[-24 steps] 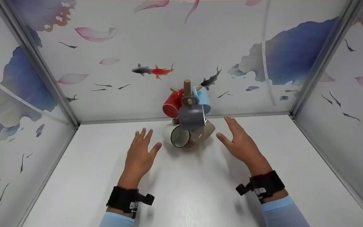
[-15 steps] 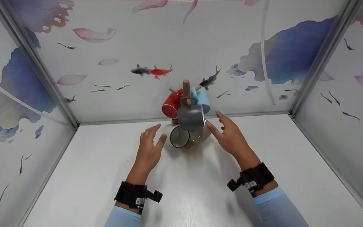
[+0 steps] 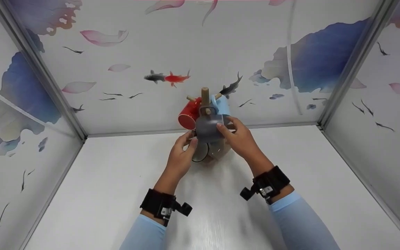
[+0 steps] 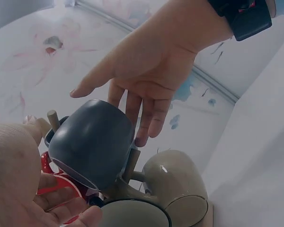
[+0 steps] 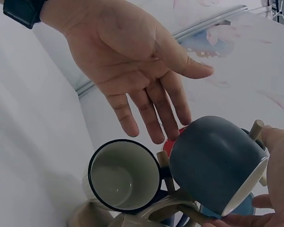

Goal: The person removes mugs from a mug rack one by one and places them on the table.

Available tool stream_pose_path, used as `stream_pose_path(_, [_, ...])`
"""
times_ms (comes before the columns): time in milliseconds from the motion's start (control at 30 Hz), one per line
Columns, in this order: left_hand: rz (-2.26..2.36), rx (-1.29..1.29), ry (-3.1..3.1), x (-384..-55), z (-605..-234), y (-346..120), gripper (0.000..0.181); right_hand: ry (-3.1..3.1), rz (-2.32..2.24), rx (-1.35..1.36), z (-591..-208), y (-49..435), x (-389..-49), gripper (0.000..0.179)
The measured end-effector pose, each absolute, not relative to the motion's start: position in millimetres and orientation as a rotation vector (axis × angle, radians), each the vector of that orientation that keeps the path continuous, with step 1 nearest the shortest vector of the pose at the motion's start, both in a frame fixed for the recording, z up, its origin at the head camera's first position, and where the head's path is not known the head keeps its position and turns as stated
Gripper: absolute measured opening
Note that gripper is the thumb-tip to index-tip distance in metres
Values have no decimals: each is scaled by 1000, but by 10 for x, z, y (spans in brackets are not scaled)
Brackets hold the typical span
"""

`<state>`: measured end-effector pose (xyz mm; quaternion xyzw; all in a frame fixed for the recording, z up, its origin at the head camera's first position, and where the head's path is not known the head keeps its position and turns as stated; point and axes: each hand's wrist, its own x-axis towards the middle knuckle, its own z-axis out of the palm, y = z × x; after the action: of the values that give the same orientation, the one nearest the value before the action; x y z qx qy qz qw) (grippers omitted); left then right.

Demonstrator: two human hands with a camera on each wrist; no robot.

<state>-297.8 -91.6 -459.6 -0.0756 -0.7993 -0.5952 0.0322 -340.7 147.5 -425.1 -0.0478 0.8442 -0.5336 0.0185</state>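
A dark grey mug (image 3: pixel 207 129) hangs by its handle on a front peg of a wooden mug tree (image 3: pixel 205 95), its mouth to the right. At that mouth is my right hand (image 3: pixel 242 139), thumb overlapping the rim in the head view; the left wrist view shows its fingers (image 4: pixel 146 111) nearly straight. My left hand (image 3: pixel 180 156) is at the left, below the grey mug's base and beside a white mug with a dark rim (image 5: pixel 125 175). Its fingers (image 5: pixel 149 111) are extended, tips close to the grey mug in the right wrist view. Part of the white mug is hidden behind this hand.
Around the tree hang a red mug (image 3: pixel 188 116) at upper left, a light blue mug (image 3: pixel 223 105) at upper right and a beige mug (image 4: pixel 175 184) at lower right. The white tabletop (image 3: pixel 200 215) meets patterned walls (image 3: pixel 123 104) at the back and sides.
Both hands have moved inward to the tree. My right hand has come from the right up to the grey mug's mouth, my left to the white mug. The mugs hang as before.
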Motion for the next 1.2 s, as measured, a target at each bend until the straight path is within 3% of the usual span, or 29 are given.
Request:
stream_pose_path(533, [-1867,-213,-2518,-2984,-4516,-754,77,2492,-1783,-75,-4237,1416,-3486,96])
stream_pose_path(967, [-1741,-290,-2515,-2875,-4444,-736,80,2450,-1936,-154,-4212,1444,-3400,86])
stream_pose_path(1200, [-1713,-348,-2493,-2738,-4491,-723,74,2402,-2002,-193,-4240,1509,-3288,81])
